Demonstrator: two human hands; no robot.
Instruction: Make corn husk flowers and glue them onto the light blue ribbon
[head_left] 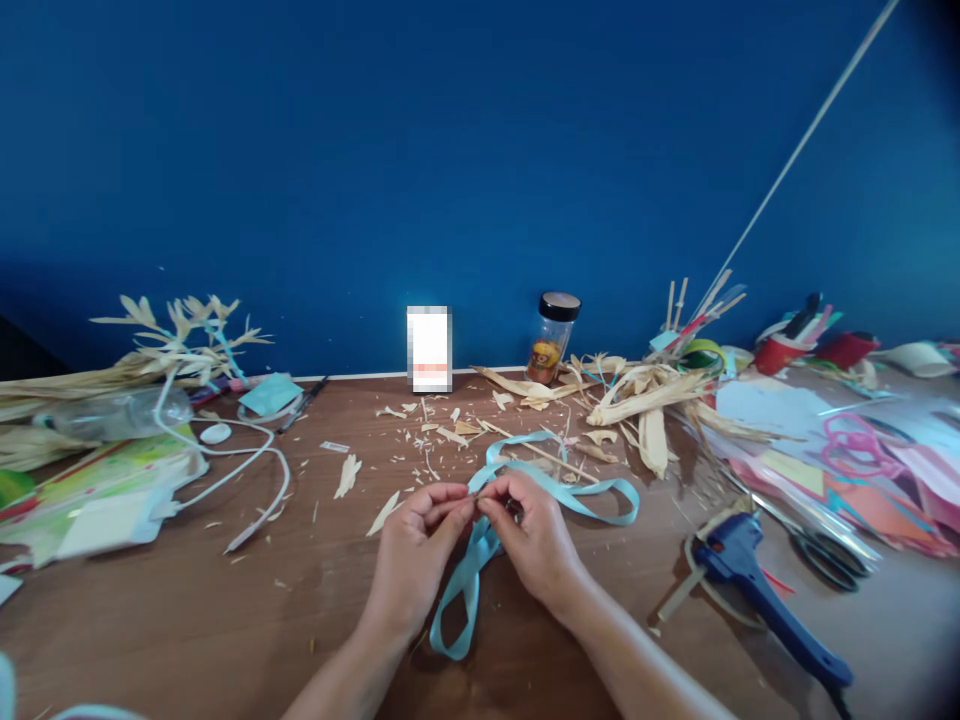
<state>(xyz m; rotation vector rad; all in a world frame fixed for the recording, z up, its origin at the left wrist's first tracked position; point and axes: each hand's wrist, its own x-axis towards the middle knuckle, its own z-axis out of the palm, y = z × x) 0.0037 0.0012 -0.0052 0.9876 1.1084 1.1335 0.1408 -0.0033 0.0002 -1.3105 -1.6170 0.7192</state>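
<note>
A: Where is the light blue ribbon (480, 550)?

B: On the person's side of the black-lidded jar (551, 345), and a little to its left. One loop hangs from the hands, away from the jar; another length curls out over the table (225, 620), closer to it.

A: And the hands?

B: The left hand (420, 535) has its grip pinched on the ribbon, thumb against fingers. The right hand (536, 535) is pinching there too, right up against the other's fingertips. Both are on the person's side of the jar.

A: Is there something dark between those fingertips?

B: A small spot, too small to tell what it is.

A: What's near the jar itself?

B: Dried husks (652, 440) are strewn just beside it, mostly to its right. A phone (433, 350) stands to its left, screen blurred out. A thin stick (540, 451) lies in front of it, among pale scraps.

A: Farther off?

B: A blue glue gun (739, 550) lies well to the jar's right and nearer the person, with black-handled scissors (806, 545) beyond. Well to the jar's left is a white cable (286, 475).
</note>
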